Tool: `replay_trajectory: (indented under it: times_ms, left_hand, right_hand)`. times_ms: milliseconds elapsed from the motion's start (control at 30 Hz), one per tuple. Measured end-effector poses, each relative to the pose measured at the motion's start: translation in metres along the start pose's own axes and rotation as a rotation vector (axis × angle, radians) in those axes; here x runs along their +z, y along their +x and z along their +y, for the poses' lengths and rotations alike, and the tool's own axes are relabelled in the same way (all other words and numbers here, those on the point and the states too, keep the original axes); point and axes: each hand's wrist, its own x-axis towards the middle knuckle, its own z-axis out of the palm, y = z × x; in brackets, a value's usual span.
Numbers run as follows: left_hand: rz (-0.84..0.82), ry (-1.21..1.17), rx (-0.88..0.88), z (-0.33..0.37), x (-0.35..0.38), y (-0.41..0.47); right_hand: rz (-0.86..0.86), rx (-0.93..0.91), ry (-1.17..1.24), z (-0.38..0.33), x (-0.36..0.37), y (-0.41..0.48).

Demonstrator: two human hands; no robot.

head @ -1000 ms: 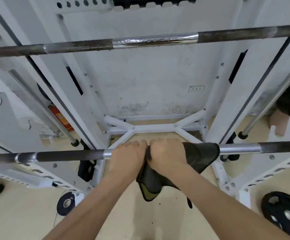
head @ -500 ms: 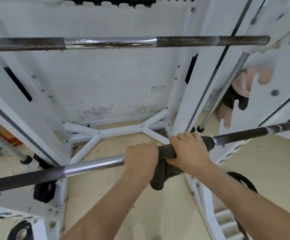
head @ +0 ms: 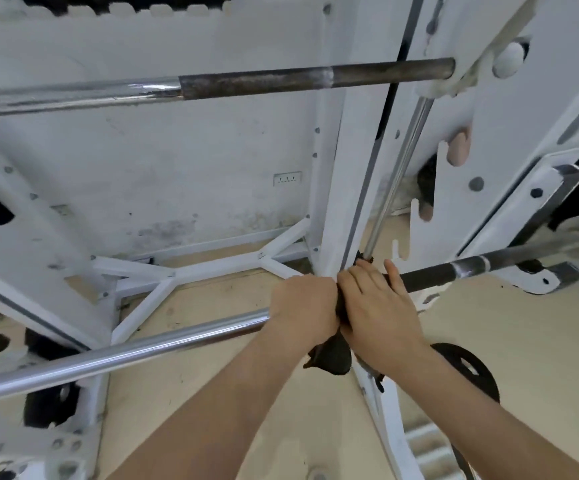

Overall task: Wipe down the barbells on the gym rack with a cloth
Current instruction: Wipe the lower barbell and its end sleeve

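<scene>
Cloth (head: 333, 355) is what you are really handling: dark, limp and light. It bunches easily and I judge it will slip on polished steel unless it is wrapped round the shaft and squeezed, so take it where it circles the bar, not by the tail hanging just below your palms. It sits on the lower barbell (head: 125, 351), a long stiff rod that looks too heavy to shift by wiping (the rack (head: 509, 188) carries it, so you need not). The chrome to the left of your left grip (head: 303, 306) looks slick. The dark stretch to the right of your right grip (head: 379, 306) will likely drag on the fabric. The left grip is closed round the shaft, knuckles touching the right grip, whose fingers (head: 390, 271) lie fairly straight across the cloth, pressing it down rather than clenching; the thumb is hidden. Half a second ago the two were apart with cloth stretched between them and the right was curled tight. Now they have met, the right has loosened, and both sit closer to the white upright (head: 343, 188) just beyond your knuckles. The upper barbell (head: 256, 84), well above both, carries no cloth.
</scene>
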Motion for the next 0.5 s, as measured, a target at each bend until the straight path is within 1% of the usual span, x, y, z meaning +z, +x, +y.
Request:
replay_trajectory:
  times_ms: [100,133,200,267,300,333,400,467,500]
  left_hand:
    - [0.061,0.015,-0.071,-0.020,0.009,-0.018]
    - [0.084,0.036,-0.083,-0.035,0.009,-0.031]
    - [0.157,0.150,-0.138,-0.072,0.014,-0.064]
    - [0.210,0.213,-0.257,-0.109,0.024,-0.097]
    - [0.177,0.227,-0.321,-0.124,0.026,-0.109]
    - [0.103,0.232,-0.392,-0.132,0.020,-0.117]
    - [0.008,0.241,-0.470,-0.138,0.013,-0.116]
    - [0.009,0.233,-0.429,-0.123,0.010,-0.108]
    - [0.003,0.204,-0.356,-0.107,0.011,-0.103]
  right_hand:
    - [-0.073,-0.022,0.025,-0.009,-0.008,0.012]
    - [-0.095,-0.059,0.034,-0.018,-0.011,0.016]
    - [-0.137,-0.172,0.078,-0.050,-0.018,0.024]
    - [-0.255,-0.280,0.180,-0.092,-0.022,0.031]
    - [-0.329,-0.311,0.218,-0.112,-0.025,0.035]
    - [-0.368,-0.335,0.232,-0.126,-0.029,0.039]
    - [-0.353,-0.352,0.262,-0.129,-0.030,0.040]
    - [-0.248,-0.354,0.335,-0.100,-0.028,0.028]
    - [-0.174,-0.343,0.367,-0.079,-0.027,0.020]
